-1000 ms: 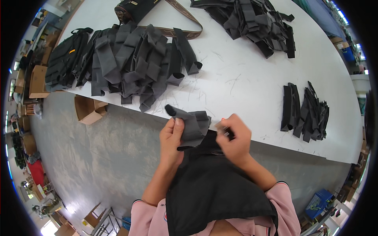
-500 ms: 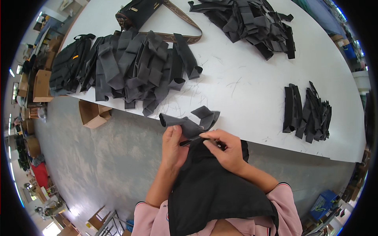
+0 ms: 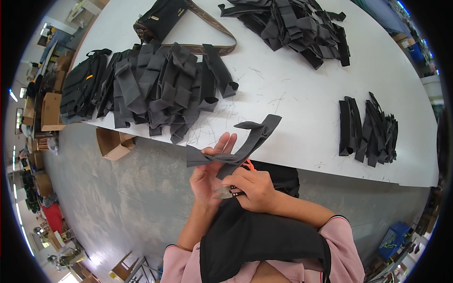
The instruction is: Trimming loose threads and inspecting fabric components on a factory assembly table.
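A dark grey fabric strip point(image 3: 257, 139), folded and twisted, lies across my left hand point(image 3: 204, 184) near the table's front edge. My left hand holds it between the fingers and palm, with two fingertips stretched up behind it. My right hand point(image 3: 255, 189) is closed around a pair of scissors point(image 3: 223, 193). Their silver blades point left across my left palm, and an orange part of the handle shows above my knuckles. The strip's lower end touches my right fingers; whether they pinch it is hidden.
Heaps of grey strips lie on the white table point(image 3: 292, 137): a large left heap point(image 3: 158, 89), a far heap point(image 3: 302, 33) and a small right one point(image 3: 377, 134). A black backpack point(image 3: 85, 87) and a shoulder bag point(image 3: 160, 21) sit at left. A cardboard box point(image 3: 114, 144) stands below the edge.
The strip has turned and now extends further up and right. My right hand has moved down and left, bringing the scissor blades into view over my left palm. Left fingers have stretched upward.
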{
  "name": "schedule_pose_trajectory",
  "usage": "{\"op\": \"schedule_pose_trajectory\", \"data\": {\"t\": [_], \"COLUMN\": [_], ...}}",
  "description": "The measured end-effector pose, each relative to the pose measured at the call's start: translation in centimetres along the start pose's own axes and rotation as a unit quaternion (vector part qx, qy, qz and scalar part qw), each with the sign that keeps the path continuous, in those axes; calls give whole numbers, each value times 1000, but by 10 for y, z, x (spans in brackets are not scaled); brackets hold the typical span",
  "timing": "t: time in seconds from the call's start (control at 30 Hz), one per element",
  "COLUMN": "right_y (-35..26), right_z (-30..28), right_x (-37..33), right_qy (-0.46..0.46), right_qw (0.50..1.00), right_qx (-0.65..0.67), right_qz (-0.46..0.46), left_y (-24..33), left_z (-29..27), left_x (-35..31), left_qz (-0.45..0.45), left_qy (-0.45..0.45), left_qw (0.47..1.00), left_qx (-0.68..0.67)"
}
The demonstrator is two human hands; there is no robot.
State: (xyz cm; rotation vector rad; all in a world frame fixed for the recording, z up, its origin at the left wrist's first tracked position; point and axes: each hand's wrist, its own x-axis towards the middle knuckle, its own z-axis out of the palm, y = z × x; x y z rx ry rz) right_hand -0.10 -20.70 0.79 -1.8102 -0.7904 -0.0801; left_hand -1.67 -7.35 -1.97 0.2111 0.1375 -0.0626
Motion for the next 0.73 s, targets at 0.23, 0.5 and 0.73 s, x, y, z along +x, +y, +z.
{"op": "schedule_pose_trajectory", "data": {"t": [0.23, 0.5, 0.73], "right_y": [1, -5, 8], "right_z": [0, -29, -44], "right_x": [-4, -5, 2], "right_qy": [-32, 50, 53], "right_qw": [999, 981, 975], "right_qx": [-21, 36, -9], "right_qz": [13, 182, 214], "left_y": [-3, -6, -4], "left_z": [-6, -3, -8], "left_x": [0, 0, 0], "left_qz": [9, 8, -9], "left_qy": [28, 91, 84], "left_qw": [999, 994, 994], "left_qx": [29, 57, 70]}}
